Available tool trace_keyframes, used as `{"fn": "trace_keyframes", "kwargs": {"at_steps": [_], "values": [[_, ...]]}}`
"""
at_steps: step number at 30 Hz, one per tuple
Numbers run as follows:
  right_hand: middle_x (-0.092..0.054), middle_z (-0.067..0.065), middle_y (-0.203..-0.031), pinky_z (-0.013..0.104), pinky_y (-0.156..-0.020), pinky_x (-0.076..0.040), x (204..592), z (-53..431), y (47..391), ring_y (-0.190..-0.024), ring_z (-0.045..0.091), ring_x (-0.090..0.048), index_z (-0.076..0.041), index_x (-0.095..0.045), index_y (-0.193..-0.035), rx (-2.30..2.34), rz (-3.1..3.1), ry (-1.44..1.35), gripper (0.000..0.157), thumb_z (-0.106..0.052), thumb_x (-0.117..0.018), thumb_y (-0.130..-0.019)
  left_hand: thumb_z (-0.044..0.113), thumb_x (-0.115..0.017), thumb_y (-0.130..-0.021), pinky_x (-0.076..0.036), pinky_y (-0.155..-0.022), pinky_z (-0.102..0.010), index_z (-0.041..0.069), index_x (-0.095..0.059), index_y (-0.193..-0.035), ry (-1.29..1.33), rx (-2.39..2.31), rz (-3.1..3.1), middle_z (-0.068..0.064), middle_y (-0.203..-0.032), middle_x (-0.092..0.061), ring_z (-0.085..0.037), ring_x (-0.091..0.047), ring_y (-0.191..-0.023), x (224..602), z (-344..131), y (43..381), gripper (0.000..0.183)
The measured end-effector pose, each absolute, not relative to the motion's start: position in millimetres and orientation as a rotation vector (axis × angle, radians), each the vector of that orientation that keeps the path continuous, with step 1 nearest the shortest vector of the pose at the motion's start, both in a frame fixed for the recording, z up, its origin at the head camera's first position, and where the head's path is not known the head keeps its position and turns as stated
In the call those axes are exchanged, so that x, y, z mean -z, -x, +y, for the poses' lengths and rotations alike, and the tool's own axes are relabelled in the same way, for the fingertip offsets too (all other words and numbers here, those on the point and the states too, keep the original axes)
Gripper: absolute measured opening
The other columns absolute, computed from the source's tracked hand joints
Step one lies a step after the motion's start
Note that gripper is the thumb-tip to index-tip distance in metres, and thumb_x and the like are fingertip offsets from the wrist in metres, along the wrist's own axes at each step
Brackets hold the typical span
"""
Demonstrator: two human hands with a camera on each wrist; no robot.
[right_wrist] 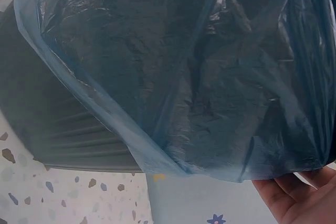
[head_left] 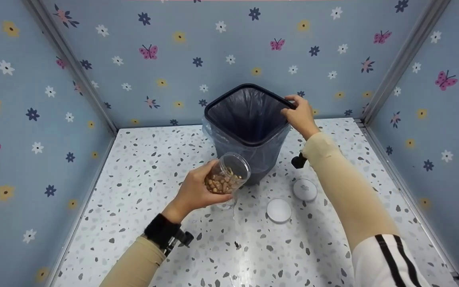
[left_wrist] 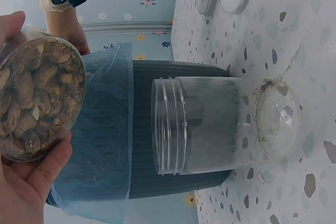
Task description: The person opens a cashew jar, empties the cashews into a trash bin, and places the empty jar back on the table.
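My left hand (head_left: pixel 197 187) holds a transparent jar (head_left: pixel 235 163) tilted toward the bin, its fingers and thumb around the side. Brown nut-like pieces (left_wrist: pixel 39 93) lie in the jar's lower part. With its fingers over the far right edge, my right hand (head_left: pixel 302 115) grips the dark rim of a trash bin (head_left: pixel 229 133). A thin blue bag (right_wrist: pixel 157 66) lines the bin and hangs over its outside. Below the left hand, a second transparent jar (left_wrist: pixel 210 124) stands upright and uncapped on the table, mostly hidden in the head view.
Two round white lids, one nearer lid (head_left: pixel 279 210) and one farther lid (head_left: pixel 305 189), lie on the speckled table (head_left: pixel 153 247) right of the standing jar. Flower-patterned panels (head_left: pixel 229 48) enclose the back and both sides, close behind the bin.
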State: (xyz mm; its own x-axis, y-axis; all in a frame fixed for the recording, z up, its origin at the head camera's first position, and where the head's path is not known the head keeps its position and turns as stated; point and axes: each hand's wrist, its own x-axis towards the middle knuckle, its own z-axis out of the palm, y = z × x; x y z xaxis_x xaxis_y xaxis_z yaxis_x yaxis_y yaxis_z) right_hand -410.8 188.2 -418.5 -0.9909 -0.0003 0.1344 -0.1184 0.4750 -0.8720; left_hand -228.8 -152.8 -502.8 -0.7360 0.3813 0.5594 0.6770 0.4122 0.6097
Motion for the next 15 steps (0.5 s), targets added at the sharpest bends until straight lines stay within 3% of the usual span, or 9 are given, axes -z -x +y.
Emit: {"fn": "trace_keyframes", "kwargs": {"at_steps": [4, 15], "values": [[-0.072, 0.022, -0.129, 0.028, -0.082, -0.051, 420.1, 187.6, 411.4, -0.099, 0.021, -0.064, -0.006, -0.064, -0.147, -1.547, -2.564, -0.093, 0.058, -0.002, -0.055, -0.09, 0.035, -0.103, -0.071, -0.065, -0.096, -0.038, 0.007, -0.062, -0.148, 0.912, 1.242, -2.342, -0.008, -0.13, -0.076, -0.021, -0.075, -0.113, 502.8, -152.5, 228.8, 0.091], [-0.073, 0.023, -0.124, 0.031, -0.083, -0.049, 422.2, 185.9, 411.4, -0.099, 0.025, -0.063, -0.006, -0.066, -0.145, -1.528, -2.543, -0.062, 0.059, 0.001, -0.046, -0.09, 0.036, -0.104, -0.07, -0.065, -0.096, -0.037, 0.009, -0.063, -0.147, 0.904, 1.254, -2.342, -0.006, -0.127, -0.077, -0.02, -0.076, -0.11, 505.2, -153.0, 230.8, 0.092]]}}
